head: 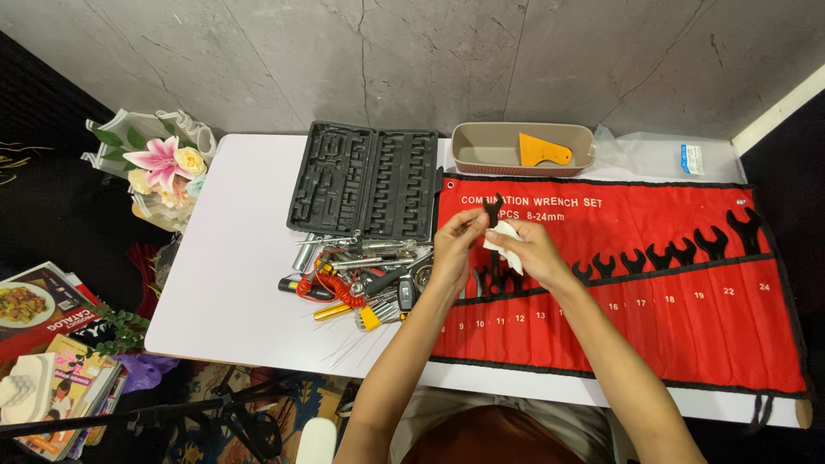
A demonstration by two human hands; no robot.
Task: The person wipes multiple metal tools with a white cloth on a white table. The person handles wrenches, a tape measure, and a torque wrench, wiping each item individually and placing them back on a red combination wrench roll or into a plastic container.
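Item: black wrench, pinched in my left hand; my right hand grips a white cloth against it. Red roll beneath; tool pile at 9 o'clock.

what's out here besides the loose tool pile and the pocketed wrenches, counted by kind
Small black wrench, left hand pinching it: 1
White cloth in right hand: 1
Red fabric wrench roll: 1
Open black plastic tool case: 1
Beige oblong tray: 1
Orange scraper: 1
Total: 6
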